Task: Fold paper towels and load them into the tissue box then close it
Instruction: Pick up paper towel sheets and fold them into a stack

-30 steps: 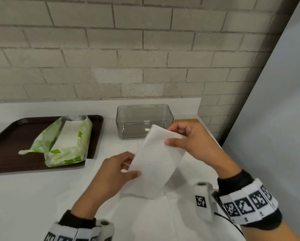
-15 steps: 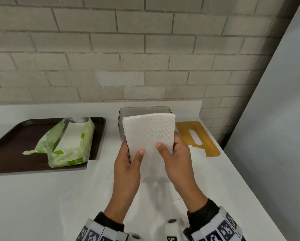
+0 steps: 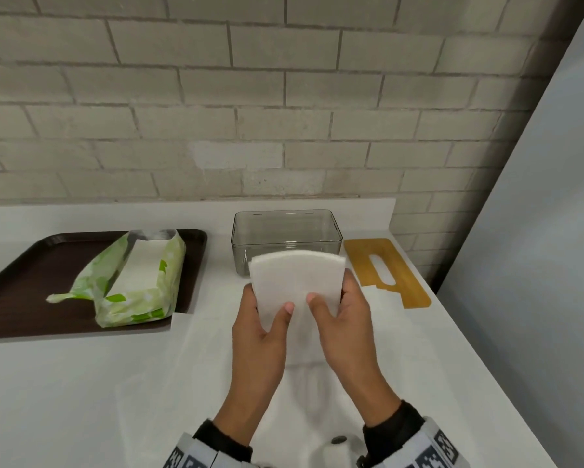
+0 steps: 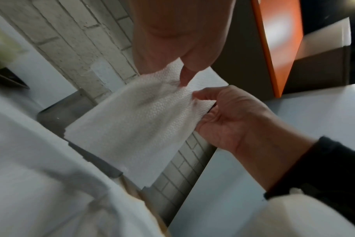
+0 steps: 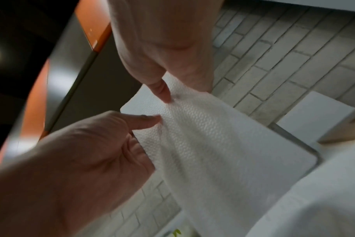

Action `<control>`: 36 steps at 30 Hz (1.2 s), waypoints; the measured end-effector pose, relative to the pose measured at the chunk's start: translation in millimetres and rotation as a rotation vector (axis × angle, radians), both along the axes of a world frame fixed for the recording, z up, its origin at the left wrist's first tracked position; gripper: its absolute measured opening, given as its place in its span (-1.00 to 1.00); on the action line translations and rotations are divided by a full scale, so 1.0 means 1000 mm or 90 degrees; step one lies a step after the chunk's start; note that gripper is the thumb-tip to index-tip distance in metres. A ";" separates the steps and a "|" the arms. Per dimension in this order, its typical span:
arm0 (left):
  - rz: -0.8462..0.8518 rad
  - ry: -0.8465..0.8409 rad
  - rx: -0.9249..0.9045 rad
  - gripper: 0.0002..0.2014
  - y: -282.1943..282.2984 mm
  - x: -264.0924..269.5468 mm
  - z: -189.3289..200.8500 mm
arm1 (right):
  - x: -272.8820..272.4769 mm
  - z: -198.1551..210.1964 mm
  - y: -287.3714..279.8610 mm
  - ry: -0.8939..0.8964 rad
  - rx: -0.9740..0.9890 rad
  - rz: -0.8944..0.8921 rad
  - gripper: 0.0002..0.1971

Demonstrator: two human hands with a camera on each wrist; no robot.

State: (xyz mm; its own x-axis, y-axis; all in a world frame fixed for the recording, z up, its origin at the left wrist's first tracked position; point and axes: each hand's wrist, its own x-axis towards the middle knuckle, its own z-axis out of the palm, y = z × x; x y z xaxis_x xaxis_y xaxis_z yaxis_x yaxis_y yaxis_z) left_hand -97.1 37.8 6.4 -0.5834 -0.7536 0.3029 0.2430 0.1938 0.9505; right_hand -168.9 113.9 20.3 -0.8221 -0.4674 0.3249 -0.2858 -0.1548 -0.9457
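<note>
I hold a folded white paper towel (image 3: 295, 282) upright in both hands, just in front of the clear, open tissue box (image 3: 285, 231). My left hand (image 3: 267, 298) pinches its lower left side, thumb in front and fingers behind. My right hand (image 3: 329, 288) pinches the lower right side the same way. The towel's top edge bows slightly. In the left wrist view the towel (image 4: 136, 125) stretches between both thumbs. The right wrist view shows the towel (image 5: 213, 144) the same way. The box's yellow-brown lid (image 3: 385, 271) with a slot lies flat to the right of the box.
A dark brown tray (image 3: 30, 265) at the left holds an opened green pack of paper towels (image 3: 138, 282). Unfolded white sheets (image 3: 216, 366) lie on the white table under my hands. A brick wall runs behind and a grey panel stands at the right.
The towel went from tilted between spread hands to upright with both hands close together before the box. In the last half second it sank a little and its top edge bowed.
</note>
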 end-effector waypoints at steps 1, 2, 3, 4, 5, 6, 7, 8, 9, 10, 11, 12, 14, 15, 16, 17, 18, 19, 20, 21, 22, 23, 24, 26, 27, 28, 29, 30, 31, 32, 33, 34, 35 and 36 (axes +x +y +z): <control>-0.001 0.014 0.000 -0.63 0.000 0.000 0.002 | -0.001 0.003 0.001 0.005 -0.028 0.011 -0.63; -0.001 0.010 -0.001 -0.61 -0.001 -0.001 0.002 | -0.002 0.002 0.001 0.009 -0.035 0.020 -0.61; -0.003 -0.007 0.003 -0.61 -0.003 -0.002 0.002 | -0.003 0.000 0.000 0.012 -0.011 0.021 -0.59; -0.008 -0.026 0.020 -0.62 -0.004 -0.003 -0.001 | -0.005 -0.005 -0.002 0.011 0.036 0.019 -0.58; -0.015 -0.039 0.045 -0.64 -0.007 -0.004 -0.004 | -0.006 -0.011 -0.003 0.004 0.091 0.019 -0.58; -0.024 -0.044 0.070 -0.67 -0.009 -0.004 -0.006 | -0.008 -0.016 -0.003 -0.010 0.137 0.023 -0.61; -0.030 -0.042 0.092 -0.70 -0.012 -0.004 -0.006 | -0.011 -0.020 -0.001 -0.031 0.174 0.035 -0.63; -0.035 -0.030 0.118 -0.73 -0.016 -0.004 -0.005 | -0.015 -0.021 0.002 -0.054 0.206 0.059 -0.66; -0.043 -0.007 0.152 -0.75 -0.020 -0.002 -0.002 | -0.019 -0.021 0.005 -0.069 0.253 0.096 -0.68; -0.055 0.027 0.192 -0.75 -0.026 0.001 0.002 | -0.021 -0.019 0.010 -0.070 0.311 0.142 -0.69; -0.069 0.068 0.233 -0.72 -0.033 0.004 0.006 | -0.024 -0.017 0.015 -0.054 0.377 0.184 -0.69; -0.075 0.107 0.267 -0.70 -0.041 0.008 0.009 | -0.028 -0.014 0.020 -0.030 0.430 0.219 -0.71; -0.057 0.146 0.282 -0.67 -0.057 0.019 0.012 | -0.040 -0.007 0.031 -0.008 0.456 0.226 -0.77; -0.047 0.142 0.267 -0.68 -0.064 0.025 0.012 | -0.048 -0.005 0.037 -0.018 0.427 0.204 -0.77; -0.039 0.123 0.243 -0.69 -0.070 0.031 0.010 | -0.055 -0.004 0.042 -0.043 0.374 0.170 -0.74; -0.035 0.086 0.216 -0.69 -0.073 0.037 0.006 | -0.061 -0.003 0.046 -0.084 0.303 0.133 -0.72; -0.035 0.038 0.186 -0.69 -0.073 0.040 0.002 | -0.063 -0.002 0.048 -0.127 0.224 0.110 -0.75; -0.038 -0.011 0.160 -0.69 -0.071 0.042 -0.003 | -0.063 -0.001 0.048 -0.165 0.154 0.102 -0.79; -0.040 -0.052 0.145 -0.70 -0.067 0.042 -0.010 | -0.061 -0.004 0.045 -0.184 0.113 0.094 -0.79; -0.038 -0.080 0.142 -0.72 -0.063 0.042 -0.016 | -0.058 -0.007 0.042 -0.193 0.095 0.081 -0.78; -0.031 -0.095 0.150 -0.74 -0.059 0.040 -0.021 | -0.055 -0.011 0.039 -0.195 0.096 0.063 -0.79; -0.023 -0.098 0.164 -0.76 -0.055 0.038 -0.024 | -0.052 -0.016 0.036 -0.200 0.096 0.041 -0.80; -0.018 -0.093 0.182 -0.75 -0.051 0.036 -0.026 | -0.050 -0.020 0.034 -0.198 0.098 0.021 -0.81; -0.008 -0.083 0.210 -0.72 -0.046 0.031 -0.029 | -0.047 -0.029 0.031 -0.207 0.087 -0.009 -0.82; 0.000 -0.090 0.218 -0.71 -0.045 0.030 -0.031 | -0.045 -0.033 0.031 -0.214 0.081 -0.019 -0.81; 0.007 -0.101 0.227 -0.70 -0.044 0.029 -0.035 | -0.044 -0.036 0.030 -0.215 0.087 -0.025 -0.78; 0.014 -0.115 0.239 -0.69 -0.045 0.027 -0.039 | -0.043 -0.041 0.030 -0.219 0.098 -0.028 -0.76; 0.019 -0.129 0.252 -0.68 -0.046 0.026 -0.044 | -0.043 -0.046 0.029 -0.223 0.117 -0.029 -0.73; 0.024 -0.143 0.264 -0.66 -0.046 0.025 -0.048 | -0.043 -0.051 0.028 -0.234 0.131 -0.028 -0.70; 0.026 -0.155 0.270 -0.65 -0.046 0.023 -0.050 | -0.044 -0.055 0.027 -0.245 0.145 -0.029 -0.66; 0.028 -0.164 0.272 -0.66 -0.045 0.022 -0.051 | -0.044 -0.057 0.025 -0.255 0.153 -0.029 -0.64; 0.030 -0.170 0.268 -0.68 -0.044 0.020 -0.050 | -0.044 -0.058 0.024 -0.258 0.160 -0.031 -0.64; 0.033 -0.171 0.262 -0.70 -0.042 0.018 -0.048 | -0.045 -0.056 0.024 -0.256 0.160 -0.035 -0.65; 0.038 -0.168 0.254 -0.72 -0.042 0.017 -0.044 | -0.045 -0.053 0.023 -0.247 0.155 -0.039 -0.66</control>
